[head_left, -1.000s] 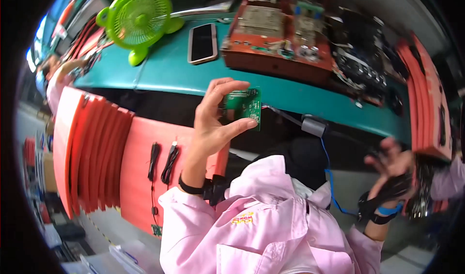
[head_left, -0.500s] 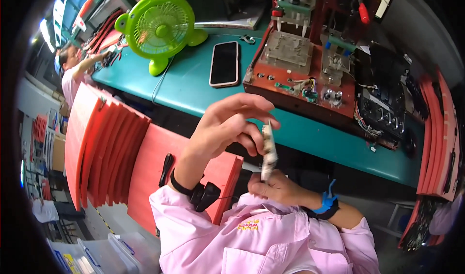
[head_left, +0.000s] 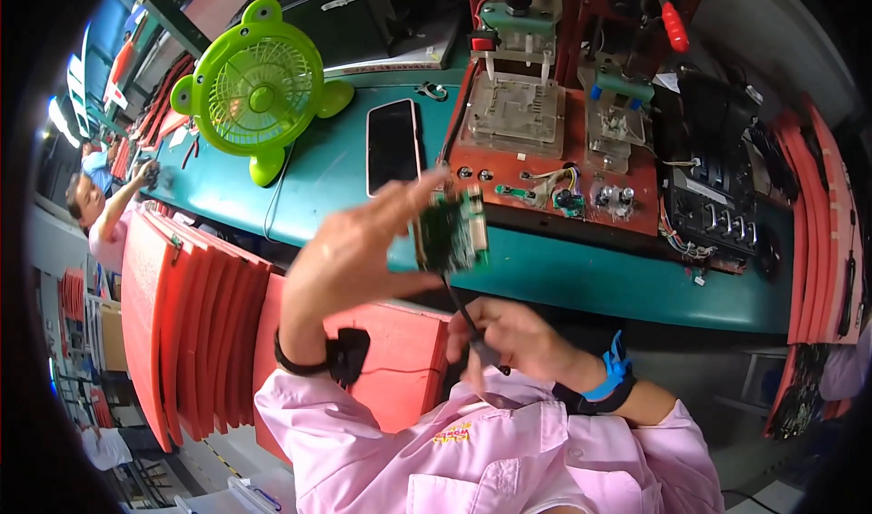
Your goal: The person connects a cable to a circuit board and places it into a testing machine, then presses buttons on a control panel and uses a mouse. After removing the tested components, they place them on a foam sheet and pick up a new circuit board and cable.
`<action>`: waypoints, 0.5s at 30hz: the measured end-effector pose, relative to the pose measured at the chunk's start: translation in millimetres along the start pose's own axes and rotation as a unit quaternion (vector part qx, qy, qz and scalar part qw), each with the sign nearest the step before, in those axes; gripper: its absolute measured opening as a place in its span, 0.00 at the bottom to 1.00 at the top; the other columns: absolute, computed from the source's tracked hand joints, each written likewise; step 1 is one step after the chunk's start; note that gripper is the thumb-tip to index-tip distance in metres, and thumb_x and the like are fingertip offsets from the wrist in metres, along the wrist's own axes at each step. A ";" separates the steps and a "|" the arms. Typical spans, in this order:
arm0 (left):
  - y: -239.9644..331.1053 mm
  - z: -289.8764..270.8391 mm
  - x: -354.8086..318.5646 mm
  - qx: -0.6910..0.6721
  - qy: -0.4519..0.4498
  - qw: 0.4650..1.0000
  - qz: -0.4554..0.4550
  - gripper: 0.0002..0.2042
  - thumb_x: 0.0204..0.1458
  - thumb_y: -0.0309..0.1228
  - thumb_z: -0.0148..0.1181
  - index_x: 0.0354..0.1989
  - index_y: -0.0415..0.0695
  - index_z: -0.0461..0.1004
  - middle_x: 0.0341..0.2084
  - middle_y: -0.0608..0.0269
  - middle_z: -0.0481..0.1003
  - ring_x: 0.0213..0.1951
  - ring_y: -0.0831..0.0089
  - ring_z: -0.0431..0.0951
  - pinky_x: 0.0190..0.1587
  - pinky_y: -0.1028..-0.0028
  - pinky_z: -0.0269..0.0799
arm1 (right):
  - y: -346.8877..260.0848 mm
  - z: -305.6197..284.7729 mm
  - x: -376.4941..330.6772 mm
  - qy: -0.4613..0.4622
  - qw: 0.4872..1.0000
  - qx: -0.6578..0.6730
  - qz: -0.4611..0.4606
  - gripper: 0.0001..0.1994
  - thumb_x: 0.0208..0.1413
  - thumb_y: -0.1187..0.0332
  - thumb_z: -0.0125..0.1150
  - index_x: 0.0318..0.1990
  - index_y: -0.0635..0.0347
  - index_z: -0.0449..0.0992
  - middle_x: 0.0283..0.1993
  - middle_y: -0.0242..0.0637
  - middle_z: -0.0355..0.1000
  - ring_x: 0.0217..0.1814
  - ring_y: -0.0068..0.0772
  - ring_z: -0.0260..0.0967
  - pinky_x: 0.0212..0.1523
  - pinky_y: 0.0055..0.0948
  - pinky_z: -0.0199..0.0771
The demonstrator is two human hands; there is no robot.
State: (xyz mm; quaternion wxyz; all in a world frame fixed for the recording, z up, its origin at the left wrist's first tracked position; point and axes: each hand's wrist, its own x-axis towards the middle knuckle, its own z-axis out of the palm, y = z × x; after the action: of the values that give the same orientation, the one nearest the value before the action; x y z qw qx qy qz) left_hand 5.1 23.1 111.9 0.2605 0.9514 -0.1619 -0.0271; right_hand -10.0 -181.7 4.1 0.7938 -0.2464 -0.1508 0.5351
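We hold a small green circuit board [head_left: 451,233] up in the air with our left hand [head_left: 359,255], thumb under it and fingers on top. It hangs over the front edge of the teal table [head_left: 581,278]. A black cable [head_left: 468,319] runs down from the board. Our right hand [head_left: 513,337] pinches that cable just below. A green fan [head_left: 259,87] and a black phone [head_left: 392,146] sit near the table's back edge.
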 end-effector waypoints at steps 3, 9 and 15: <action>-29.8 -17.3 47.1 -0.006 0.017 0.998 0.056 0.32 0.31 0.31 0.67 0.52 0.49 0.66 0.40 0.58 0.71 0.35 0.65 0.73 0.39 0.70 0.69 | 0.9 -24.5 6.1 0.015 0.963 -0.256 -0.078 0.19 0.51 0.64 0.54 0.46 0.65 0.60 0.44 0.47 0.65 0.44 0.35 0.67 0.46 0.30 0.65; -67.4 -5.6 130.6 0.014 0.067 0.975 0.211 0.16 0.40 0.32 0.62 0.41 0.50 0.75 0.38 0.57 0.71 0.35 0.63 0.72 0.40 0.69 0.67 | -26.6 -10.9 13.5 0.052 0.990 -0.094 -0.090 0.29 0.46 0.65 0.59 0.53 0.63 0.53 0.50 0.50 0.63 0.51 0.39 0.63 0.55 0.35 0.57; -60.6 0.7 154.7 -0.037 -0.021 0.990 0.131 0.13 0.44 0.33 0.60 0.41 0.52 0.76 0.40 0.55 0.72 0.44 0.61 0.70 0.44 0.68 0.65 | -30.5 -12.4 21.7 0.026 0.984 -0.041 -0.171 0.30 0.46 0.64 0.58 0.55 0.61 0.52 0.48 0.49 0.63 0.49 0.41 0.64 0.54 0.34 0.59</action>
State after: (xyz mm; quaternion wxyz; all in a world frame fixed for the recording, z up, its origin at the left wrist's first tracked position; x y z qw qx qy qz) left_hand 169.2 22.0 85.8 0.2937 0.9108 -0.2896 -0.0184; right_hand 28.2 -173.8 10.1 0.8664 -0.2628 -0.1919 0.3787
